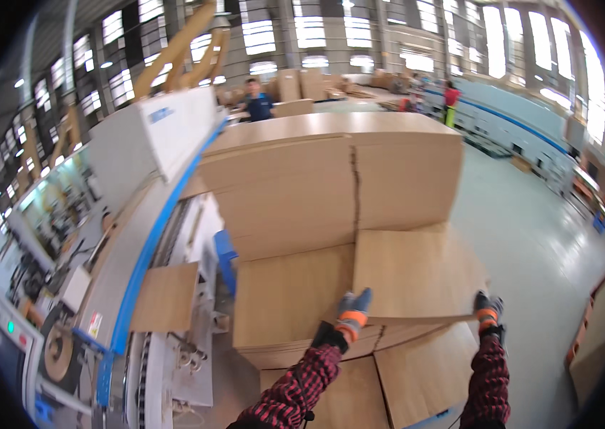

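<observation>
A rectangular wood-grain panel (420, 275) lies between my two gloved hands, on top of the right-hand stack. My left hand (354, 307) is closed on its near left corner. At its near right corner my right hand (488, 306) grips the edge. The gloves are grey with orange bands. Close by on the left is another stack of panels (291, 293). Behind both rises a taller block of stacked panels (406, 179). Lower panels (424, 372) lie in front, between my forearms.
Along the left runs a long machine with a blue edge rail (152, 264), a panel (164, 297) on its side bed and a control box (12, 350). A person in dark blue (258, 107) stands beyond the stacks. Another in red (451, 99) is near a long machine line (524, 121).
</observation>
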Action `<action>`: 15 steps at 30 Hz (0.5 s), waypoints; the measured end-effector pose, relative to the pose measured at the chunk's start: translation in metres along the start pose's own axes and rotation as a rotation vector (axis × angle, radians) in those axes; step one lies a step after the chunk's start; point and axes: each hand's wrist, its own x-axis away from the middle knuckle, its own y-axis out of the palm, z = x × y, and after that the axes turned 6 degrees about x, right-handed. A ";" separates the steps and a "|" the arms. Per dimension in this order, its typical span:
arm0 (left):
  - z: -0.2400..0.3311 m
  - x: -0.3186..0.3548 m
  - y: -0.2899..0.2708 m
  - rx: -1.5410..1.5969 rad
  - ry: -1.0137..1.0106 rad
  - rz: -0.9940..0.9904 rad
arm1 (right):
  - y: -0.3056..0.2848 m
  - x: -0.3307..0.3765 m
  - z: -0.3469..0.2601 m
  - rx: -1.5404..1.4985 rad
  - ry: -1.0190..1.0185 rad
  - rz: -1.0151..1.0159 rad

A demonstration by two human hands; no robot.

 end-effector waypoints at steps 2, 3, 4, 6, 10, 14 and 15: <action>-0.026 0.006 -0.006 0.044 0.044 0.210 | -0.031 0.010 -0.055 -0.112 0.177 -0.338; -0.019 0.019 0.007 0.036 0.018 0.193 | -0.025 0.004 -0.047 0.022 0.100 -0.178; -0.018 0.037 0.008 0.051 -0.001 0.203 | -0.038 0.002 -0.057 -0.241 0.169 -0.376; 0.000 0.070 0.019 0.106 -0.017 0.146 | 0.001 -0.036 0.002 -0.463 0.172 -0.423; 0.008 0.112 -0.039 0.099 -0.110 0.167 | -0.016 0.018 -0.042 -0.609 0.245 -0.454; -0.032 0.127 -0.068 0.076 -0.032 0.272 | -0.031 0.069 -0.047 -0.762 0.376 -0.432; -0.042 0.130 -0.077 0.122 -0.005 0.300 | -0.013 0.075 -0.038 -0.766 0.353 -0.427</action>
